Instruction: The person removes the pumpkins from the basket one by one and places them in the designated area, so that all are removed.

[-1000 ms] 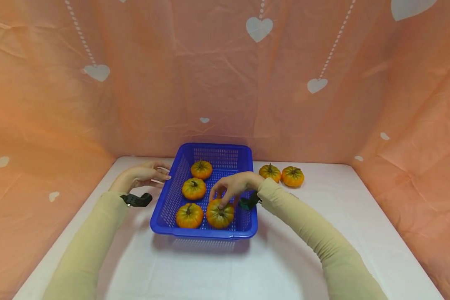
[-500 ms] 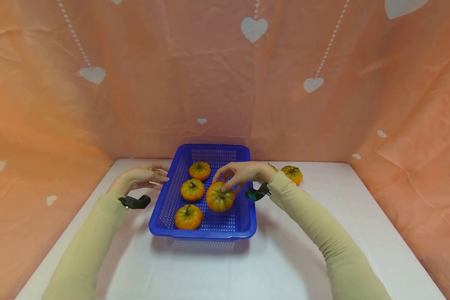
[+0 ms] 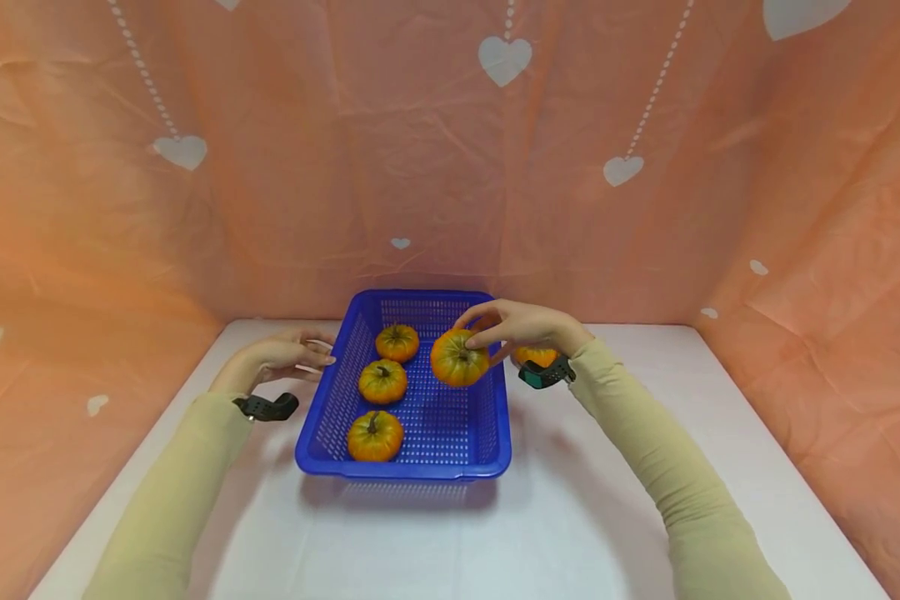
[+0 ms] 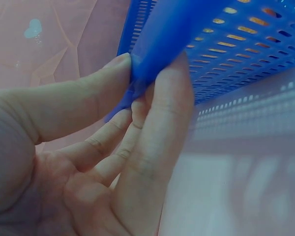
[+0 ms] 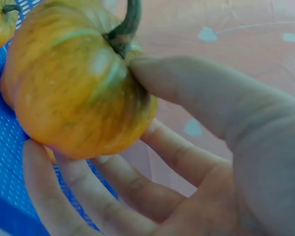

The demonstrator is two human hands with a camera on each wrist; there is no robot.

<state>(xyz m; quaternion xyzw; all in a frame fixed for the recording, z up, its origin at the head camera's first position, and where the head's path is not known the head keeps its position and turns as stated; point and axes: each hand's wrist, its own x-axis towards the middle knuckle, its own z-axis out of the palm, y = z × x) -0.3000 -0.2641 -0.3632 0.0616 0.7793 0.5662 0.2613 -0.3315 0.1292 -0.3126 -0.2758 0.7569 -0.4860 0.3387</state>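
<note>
My right hand (image 3: 521, 323) grips a small orange-green pumpkin (image 3: 459, 358), raised above the right side of a blue plastic basket (image 3: 402, 472). In the right wrist view, the thumb presses beside the stem of this pumpkin (image 5: 83, 83) and the fingers curl under it. My left hand (image 3: 288, 357) is at the basket's left side. The left wrist view shows its thumb and fingers pinching the blue rim (image 4: 160, 42). Inside the basket, along its left side, sit three pumpkins: a far one (image 3: 397, 342), a middle one (image 3: 382, 382) and a near one (image 3: 375, 436).
Right of the basket, another pumpkin (image 3: 536, 356) on the white table (image 3: 390, 542) shows partly behind my right hand and wristband. Peach cloth (image 3: 427, 167) with white hearts hangs behind and at both sides of the table.
My right hand has lifted the pumpkin from the basket's near right part, moving it up, away and slightly right. It now covers much of the pumpkins outside. The left hand stays at the rim.
</note>
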